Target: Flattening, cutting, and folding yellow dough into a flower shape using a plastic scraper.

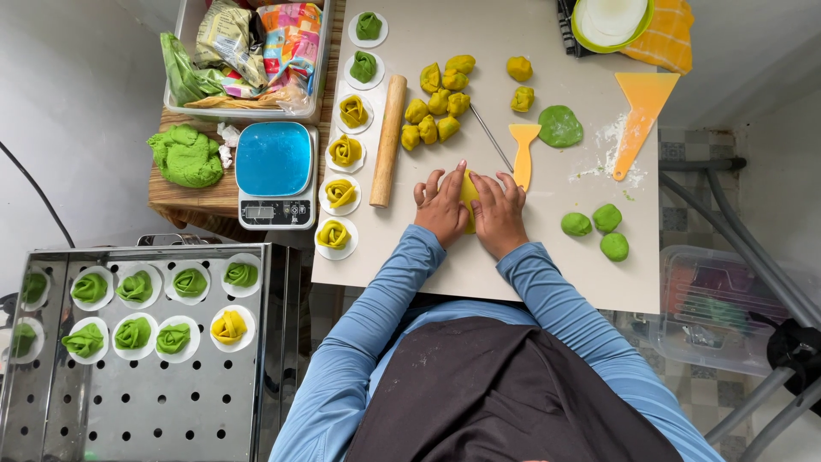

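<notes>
Two crinkled packages fill the clear tub top-left.

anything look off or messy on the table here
Only small things. Loose white flour is smeared on the table beside the orange scraper. On the perforated steel tray, one yellow bun sits alone among green ones. Both hands press yellow dough.

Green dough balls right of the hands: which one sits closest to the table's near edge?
The lowest green ball of the three. It lies nearest the table front edge; the other two sit side by side just above it.
</notes>
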